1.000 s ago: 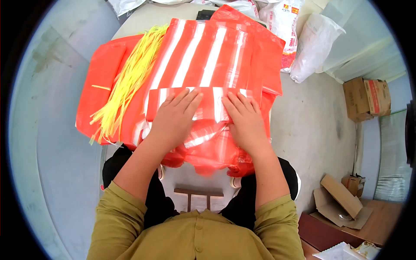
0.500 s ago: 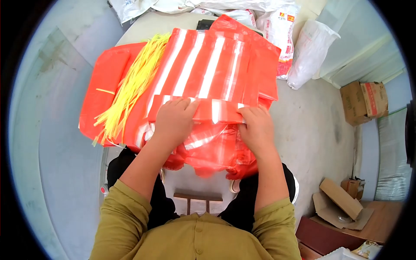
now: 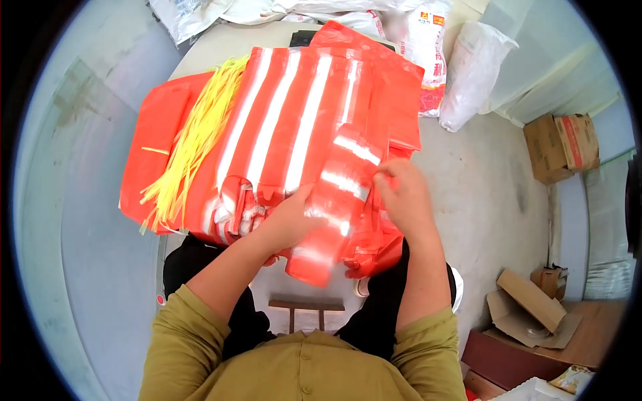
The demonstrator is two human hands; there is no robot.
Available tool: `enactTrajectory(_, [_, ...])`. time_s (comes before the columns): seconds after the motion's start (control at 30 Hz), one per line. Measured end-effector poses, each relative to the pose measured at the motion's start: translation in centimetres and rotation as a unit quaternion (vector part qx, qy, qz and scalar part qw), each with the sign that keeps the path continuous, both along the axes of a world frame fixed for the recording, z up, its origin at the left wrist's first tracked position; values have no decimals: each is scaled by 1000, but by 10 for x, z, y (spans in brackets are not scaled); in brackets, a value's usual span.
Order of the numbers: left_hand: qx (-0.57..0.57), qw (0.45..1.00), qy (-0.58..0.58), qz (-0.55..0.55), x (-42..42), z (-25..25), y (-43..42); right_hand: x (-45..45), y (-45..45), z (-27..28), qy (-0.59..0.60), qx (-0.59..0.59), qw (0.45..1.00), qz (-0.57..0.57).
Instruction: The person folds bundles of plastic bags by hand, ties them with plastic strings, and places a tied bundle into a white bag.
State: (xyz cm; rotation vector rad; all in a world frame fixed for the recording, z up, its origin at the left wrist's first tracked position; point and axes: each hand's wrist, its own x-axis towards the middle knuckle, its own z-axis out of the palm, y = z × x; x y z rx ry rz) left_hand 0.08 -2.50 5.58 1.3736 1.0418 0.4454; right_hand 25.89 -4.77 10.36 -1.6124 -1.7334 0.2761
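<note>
Folded strip (image 3: 336, 204) slants — left hand (image 3: 289, 222) against it, right hand (image 3: 405, 195) curled alongside.

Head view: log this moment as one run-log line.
left hand: at left edge of folded plastic | right hand: at its right edge | grips: unclear | folded plastic: over striped plastic | yellow strips: to left

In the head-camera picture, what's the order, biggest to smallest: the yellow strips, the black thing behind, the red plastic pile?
1. Red plastic pile
2. Yellow strips
3. Black thing, partly hidden, so its true size is unsure
</note>
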Motion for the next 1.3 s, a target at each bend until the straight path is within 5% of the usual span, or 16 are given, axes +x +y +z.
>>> enactTrajectory(0.23, [196,975,105,-2,6,24,-13,-12,0,-11,-87,-59,992,64])
enactTrajectory(0.3, [168,977,128,-8,8,35,-12,-21,-1,-10,-57,-25,993,100])
enactTrajectory(0.4, [304,936,177,-23,11,22,-16,-28,7,-19,-90,29,977,191])
enactTrajectory(0.6, [397,907,133,-54,16,-5,-12,-37,16,-39,-138,64,957,246])
enactTrajectory(0.9, [375,918,83,-98,16,-11,-5,-30,28,-42,-128,-25,960,249])
enactTrajectory(1.3, [364,894,206,-162,27,-7,-11,-18,53,-56,-160,19,978,130])
